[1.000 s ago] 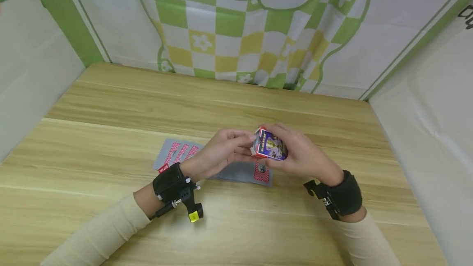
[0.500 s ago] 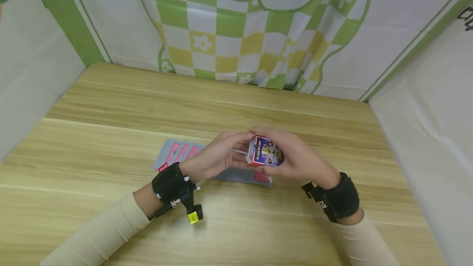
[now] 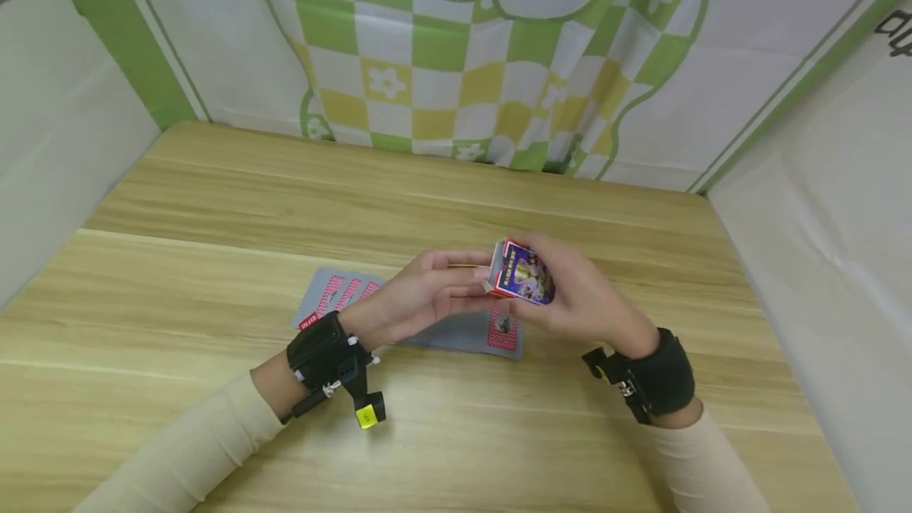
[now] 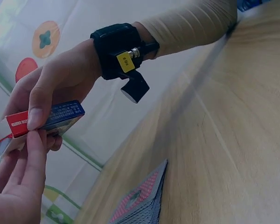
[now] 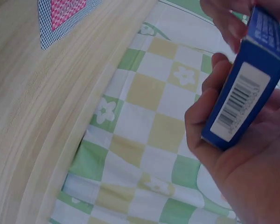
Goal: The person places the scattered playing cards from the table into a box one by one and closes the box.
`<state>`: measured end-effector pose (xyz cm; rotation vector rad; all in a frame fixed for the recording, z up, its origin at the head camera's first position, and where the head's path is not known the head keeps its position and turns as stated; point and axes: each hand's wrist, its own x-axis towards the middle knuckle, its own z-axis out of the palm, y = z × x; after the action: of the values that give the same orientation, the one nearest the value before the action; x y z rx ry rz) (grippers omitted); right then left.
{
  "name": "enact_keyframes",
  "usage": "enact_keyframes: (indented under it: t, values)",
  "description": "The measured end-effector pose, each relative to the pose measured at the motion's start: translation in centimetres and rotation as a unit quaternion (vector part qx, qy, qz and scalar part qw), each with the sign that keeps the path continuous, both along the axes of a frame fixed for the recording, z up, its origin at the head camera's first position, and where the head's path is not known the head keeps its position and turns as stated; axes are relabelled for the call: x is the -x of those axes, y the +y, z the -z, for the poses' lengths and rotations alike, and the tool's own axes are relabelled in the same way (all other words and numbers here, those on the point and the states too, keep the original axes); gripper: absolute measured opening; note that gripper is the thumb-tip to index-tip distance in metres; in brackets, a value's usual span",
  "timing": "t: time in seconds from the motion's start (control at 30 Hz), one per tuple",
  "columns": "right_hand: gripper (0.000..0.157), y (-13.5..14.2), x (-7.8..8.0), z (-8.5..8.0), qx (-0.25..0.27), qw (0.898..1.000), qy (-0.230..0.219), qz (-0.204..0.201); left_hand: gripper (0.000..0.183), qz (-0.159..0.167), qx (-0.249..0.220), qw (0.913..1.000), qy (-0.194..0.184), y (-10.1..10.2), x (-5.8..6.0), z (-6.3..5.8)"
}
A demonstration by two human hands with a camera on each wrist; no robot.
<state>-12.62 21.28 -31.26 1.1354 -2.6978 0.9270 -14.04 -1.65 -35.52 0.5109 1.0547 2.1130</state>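
A small blue-and-red playing card box [image 3: 526, 271], tilted, is held above the table between both hands. My right hand [image 3: 587, 295] grips its body, the thumb along the near side and the fingers on the far side. The box's end facing my left hand [image 3: 420, 295] is open, with a pale flap [image 4: 2, 137] sticking out. My left thumb and fingers are at that flap end, the fingertips touching the box from below in the left wrist view. A barcode [image 5: 240, 100] shows on its other end. Beneath lies an overlapping row of playing cards [image 3: 449, 331], partly hidden by the left hand.
The cards lie on a wooden table [image 3: 456, 434], with pink patterned panels on their grey backs. Behind the table's far edge hangs a green, yellow and white checked cloth [image 3: 442, 77]. White walls [image 3: 819, 204] stand on both sides.
The box shifted slightly left and down, then back right and up with my right hand. My left fingers have moved about its open end. The card row stayed put.
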Motion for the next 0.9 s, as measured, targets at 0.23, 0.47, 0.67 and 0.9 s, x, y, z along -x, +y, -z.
enact_keyframes:
  t: [0.23, 0.47, 0.67, 0.9]
  values:
    - [0.07, 0.0, -0.1, -0.1, 0.008, 0.999, 0.009, 0.043, 0.046, 0.001, -0.022, 0.9997, 0.013, 0.3, -0.2, 0.4]
    - [0.077, -0.7, -0.2, 0.4, 0.004, 0.996, 0.069, 0.05, 0.045, -0.036, 0.041, 0.9975, 0.045, 0.5, -0.7, 0.2]
    - [0.061, -1.0, -0.2, 0.7, -0.022, 0.993, 0.105, 0.051, 0.045, -0.006, 0.04, 0.9985, 0.037, 0.5, -0.8, -0.1]
    - [0.064, -1.2, -0.6, 0.8, -0.091, 0.989, 0.113, 0.036, 0.035, -0.034, 0.08, 0.9953, 0.043, 0.8, -1.0, 0.1]
